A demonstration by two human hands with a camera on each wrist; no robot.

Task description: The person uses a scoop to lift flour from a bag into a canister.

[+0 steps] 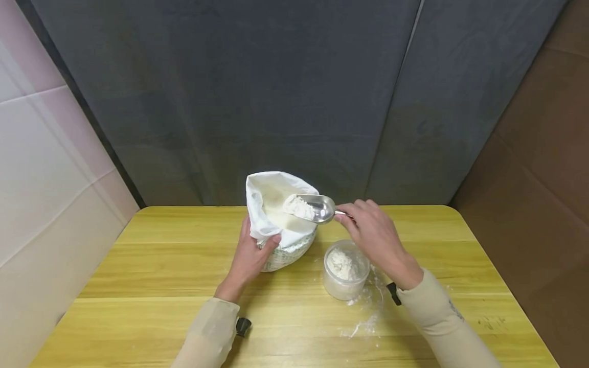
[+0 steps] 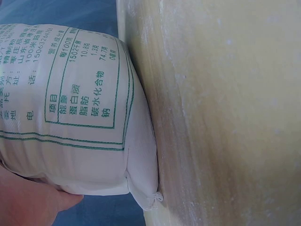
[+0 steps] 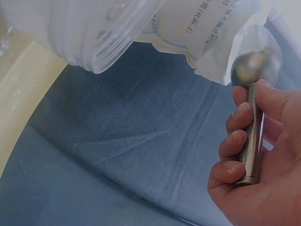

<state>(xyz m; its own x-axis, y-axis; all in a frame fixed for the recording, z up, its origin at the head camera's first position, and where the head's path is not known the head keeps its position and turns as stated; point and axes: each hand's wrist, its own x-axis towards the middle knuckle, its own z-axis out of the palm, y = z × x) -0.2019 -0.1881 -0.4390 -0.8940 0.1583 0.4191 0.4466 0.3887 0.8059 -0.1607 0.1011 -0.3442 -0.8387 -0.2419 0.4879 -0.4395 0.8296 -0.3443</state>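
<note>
My right hand holds a metal scoop by its handle, with the fingers curled round it in the right wrist view. White flour lies in the scoop, over the mouth of an open cloth bag. More pale powder shows inside the bag. My left hand grips the bag's near left side, its thumb over the folded rim. Green print covers the bag in the left wrist view. Below my right hand stands a clear round jar with a heap of flour in it.
Spilled flour streaks the wooden table near the jar. A dark grey cloth wall rises behind the table's far edge. Pale panels stand on the left, a brown one on the right.
</note>
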